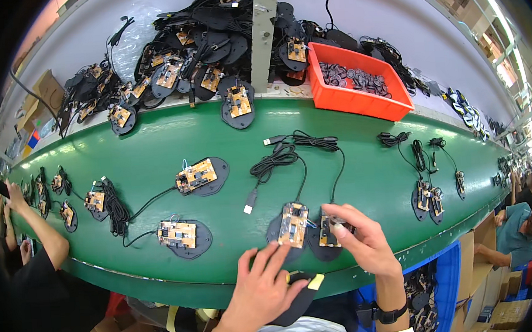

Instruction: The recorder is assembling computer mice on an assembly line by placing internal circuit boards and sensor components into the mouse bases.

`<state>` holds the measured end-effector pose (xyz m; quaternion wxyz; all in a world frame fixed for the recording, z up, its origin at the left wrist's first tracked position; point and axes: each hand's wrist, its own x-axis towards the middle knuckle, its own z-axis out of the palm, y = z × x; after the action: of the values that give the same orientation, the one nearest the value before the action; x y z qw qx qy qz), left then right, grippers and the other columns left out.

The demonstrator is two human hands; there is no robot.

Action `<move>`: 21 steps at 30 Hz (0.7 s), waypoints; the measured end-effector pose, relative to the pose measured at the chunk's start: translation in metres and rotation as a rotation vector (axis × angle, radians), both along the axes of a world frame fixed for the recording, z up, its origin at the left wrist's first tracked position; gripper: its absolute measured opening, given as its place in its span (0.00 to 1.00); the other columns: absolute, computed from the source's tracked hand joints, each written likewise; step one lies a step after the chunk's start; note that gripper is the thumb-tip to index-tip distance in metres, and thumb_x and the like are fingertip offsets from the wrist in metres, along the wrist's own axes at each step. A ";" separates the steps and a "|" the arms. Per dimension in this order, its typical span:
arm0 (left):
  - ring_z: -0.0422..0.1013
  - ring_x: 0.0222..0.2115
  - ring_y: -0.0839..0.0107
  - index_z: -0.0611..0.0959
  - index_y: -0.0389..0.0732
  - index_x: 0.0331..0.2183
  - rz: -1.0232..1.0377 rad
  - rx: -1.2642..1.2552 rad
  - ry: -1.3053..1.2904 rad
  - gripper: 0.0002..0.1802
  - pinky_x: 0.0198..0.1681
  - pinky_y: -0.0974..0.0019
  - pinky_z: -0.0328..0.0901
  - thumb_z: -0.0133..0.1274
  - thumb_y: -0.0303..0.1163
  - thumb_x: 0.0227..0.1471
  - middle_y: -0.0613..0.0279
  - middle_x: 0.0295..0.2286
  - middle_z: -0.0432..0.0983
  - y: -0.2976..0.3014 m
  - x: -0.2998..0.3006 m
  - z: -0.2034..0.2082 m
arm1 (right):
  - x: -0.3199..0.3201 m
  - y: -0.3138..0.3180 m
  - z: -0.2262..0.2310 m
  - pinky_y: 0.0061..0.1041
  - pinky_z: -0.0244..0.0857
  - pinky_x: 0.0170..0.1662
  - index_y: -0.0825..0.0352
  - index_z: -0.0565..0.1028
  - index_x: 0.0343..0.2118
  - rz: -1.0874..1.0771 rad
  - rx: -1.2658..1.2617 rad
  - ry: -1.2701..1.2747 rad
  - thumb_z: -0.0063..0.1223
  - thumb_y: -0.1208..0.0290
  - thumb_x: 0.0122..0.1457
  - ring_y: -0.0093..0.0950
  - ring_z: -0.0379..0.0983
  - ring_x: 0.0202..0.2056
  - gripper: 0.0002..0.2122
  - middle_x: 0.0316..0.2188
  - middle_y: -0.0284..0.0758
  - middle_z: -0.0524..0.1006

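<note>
Two black mouse bases with tan circuit boards lie side by side on the green belt before me. My left hand (264, 285) has its fingers stretched out, tips at the lower end of the left circuit board (294, 224). Over the right circuit board (327, 230), my right hand (363, 238) pinches a small grey wheel (340, 221) between thumb and forefinger, partly hidden by the fingers. A coiled black cable (276, 159) with a USB plug runs from the left base, another cable (314, 141) from the right. Below my left fingers is a black piece with a yellow tab (316, 281).
Left on the belt (231, 198) lie more bases with boards (177, 234) and cables. A red bin (359, 102) of small grey wheels stands on the far ledge, beside piled mouse bases (210, 47) and a metal post (264, 38). Co-workers sit left and right.
</note>
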<state>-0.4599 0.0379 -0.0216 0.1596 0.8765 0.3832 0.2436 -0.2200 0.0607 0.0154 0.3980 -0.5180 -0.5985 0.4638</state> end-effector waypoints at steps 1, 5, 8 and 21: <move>0.70 0.52 0.54 0.80 0.33 0.23 0.012 0.001 -0.001 0.22 0.55 0.45 0.60 0.66 0.44 0.48 0.46 0.55 0.72 -0.006 0.001 0.001 | -0.002 0.008 0.004 0.24 0.66 0.36 0.69 0.73 0.60 0.012 0.001 -0.001 0.53 0.76 0.67 0.22 0.69 0.33 0.19 0.37 0.33 0.74; 0.71 0.47 0.58 0.76 0.38 0.20 -0.017 0.031 -0.008 0.23 0.52 0.47 0.61 0.65 0.45 0.50 0.46 0.56 0.72 -0.016 0.002 -0.002 | -0.022 0.022 0.009 0.28 0.68 0.35 0.69 0.75 0.56 0.136 0.288 -0.574 0.59 0.78 0.60 0.32 0.71 0.30 0.20 0.33 0.40 0.73; 0.72 0.43 0.60 0.76 0.37 0.20 -0.040 0.051 -0.022 0.24 0.52 0.48 0.62 0.65 0.46 0.50 0.46 0.56 0.72 -0.013 0.000 -0.005 | -0.027 0.026 -0.003 0.33 0.69 0.34 0.67 0.78 0.44 0.075 0.242 -0.563 0.69 0.74 0.52 0.34 0.74 0.33 0.17 0.30 0.35 0.75; 0.71 0.36 0.64 0.78 0.36 0.19 -0.030 0.039 -0.044 0.23 0.51 0.50 0.63 0.65 0.45 0.50 0.48 0.53 0.75 -0.009 -0.002 -0.015 | -0.033 0.032 -0.021 0.31 0.70 0.35 0.67 0.83 0.41 0.112 0.342 -0.631 0.69 0.71 0.52 0.33 0.72 0.35 0.14 0.35 0.34 0.76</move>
<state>-0.4620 0.0288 -0.0363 0.1545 0.8796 0.3616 0.2677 -0.2529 0.0932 -0.0059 0.2486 -0.5281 -0.7881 0.1955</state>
